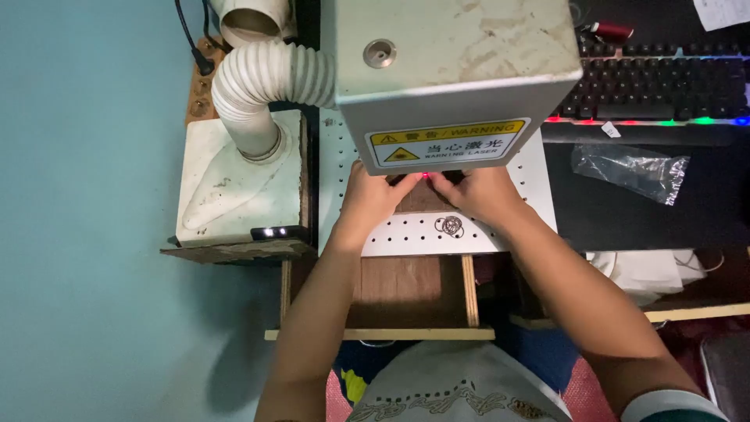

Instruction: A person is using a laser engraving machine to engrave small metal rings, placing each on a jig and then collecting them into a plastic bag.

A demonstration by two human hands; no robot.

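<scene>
Pinching a small dark piece (426,181), both hands' (371,199) (480,195) grips cramped beneath laser housing (453,70).

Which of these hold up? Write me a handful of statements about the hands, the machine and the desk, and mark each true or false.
1. Both hands, left hand and right hand, meet at a small dark piece under the grey machine head. True.
2. The white ribbed hose lies right of the machine head. False: it lies left of it.
3. The keyboard shows coloured lights along its front edge. True.
4. The clear plastic bag sits on the perforated plate. False: it lies on the dark desk surface to the right.
</scene>
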